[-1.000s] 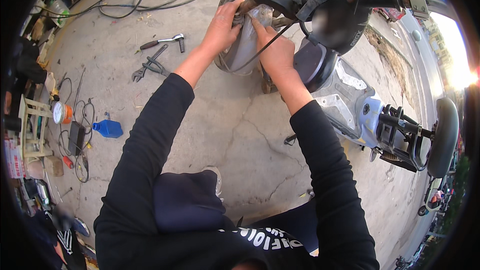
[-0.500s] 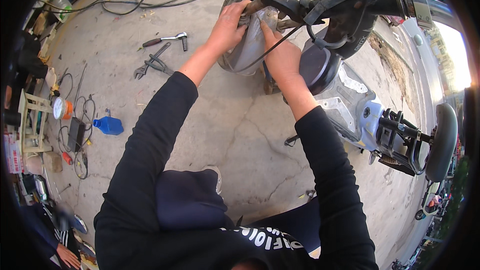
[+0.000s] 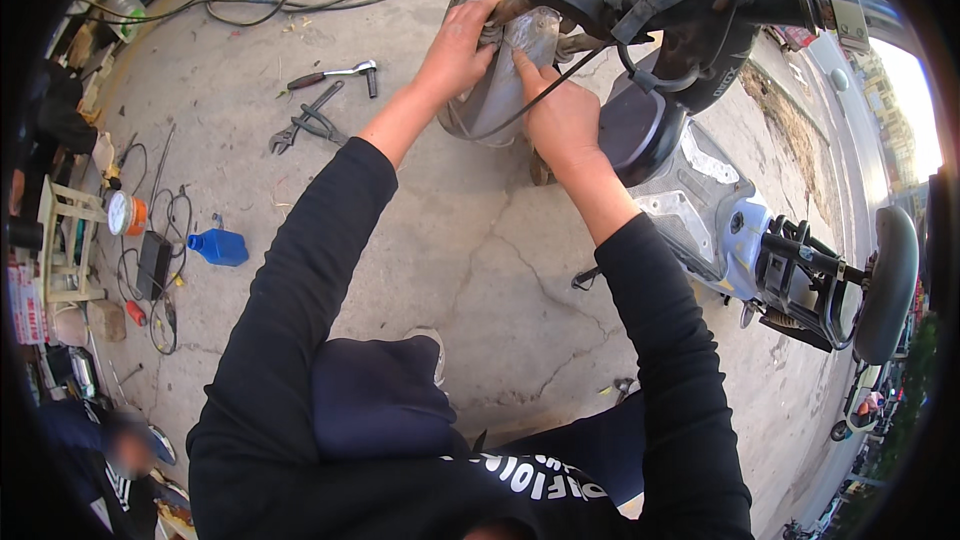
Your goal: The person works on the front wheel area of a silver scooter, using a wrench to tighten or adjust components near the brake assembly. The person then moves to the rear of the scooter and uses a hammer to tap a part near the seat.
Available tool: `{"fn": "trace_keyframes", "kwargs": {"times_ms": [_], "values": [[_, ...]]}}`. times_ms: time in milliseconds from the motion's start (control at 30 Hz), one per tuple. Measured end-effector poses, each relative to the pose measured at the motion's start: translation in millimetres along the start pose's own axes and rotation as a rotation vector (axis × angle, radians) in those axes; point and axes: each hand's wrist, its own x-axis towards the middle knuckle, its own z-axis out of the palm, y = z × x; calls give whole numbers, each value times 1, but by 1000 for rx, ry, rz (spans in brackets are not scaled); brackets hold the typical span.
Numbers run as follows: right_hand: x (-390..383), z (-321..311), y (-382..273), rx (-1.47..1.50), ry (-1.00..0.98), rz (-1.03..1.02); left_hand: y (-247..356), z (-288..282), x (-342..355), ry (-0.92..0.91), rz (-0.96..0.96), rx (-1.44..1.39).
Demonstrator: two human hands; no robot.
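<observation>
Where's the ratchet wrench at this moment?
In the head view, the ratchet wrench lies on the concrete ground, left of the left hand, just above the adjustable wrench and pliers in the picture.

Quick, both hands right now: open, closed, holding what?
Left hand: curled at the fork leg; firm grip cannot be told.
Right hand: index finger extended at the front fender; whether it holds anything cannot be told.

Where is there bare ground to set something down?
Widest: the cracked concrete between your sleeves, nearer you than the front fender, left of the scooter. Smaller: left of the ratchet, before the coiled cable. Crowded: far left, around stool and black box.
</observation>
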Motion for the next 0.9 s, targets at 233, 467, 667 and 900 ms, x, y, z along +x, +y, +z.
{"fn": "trace_keyframes", "kwargs": {"times_ms": [233, 467, 667, 900], "values": [[-13, 4, 0, 17, -44, -5, -1, 0, 1, -2, -8, 11], [-52, 23, -5, 97, 14, 72, 2, 1, 1, 6, -3, 3], [-45, 28, 2, 98, 113, 123, -1, -1, -1, 0, -5, 26], [-45, 36, 5, 119, 102, 129, -2, 0, 1, 22, 23, 31]]}}
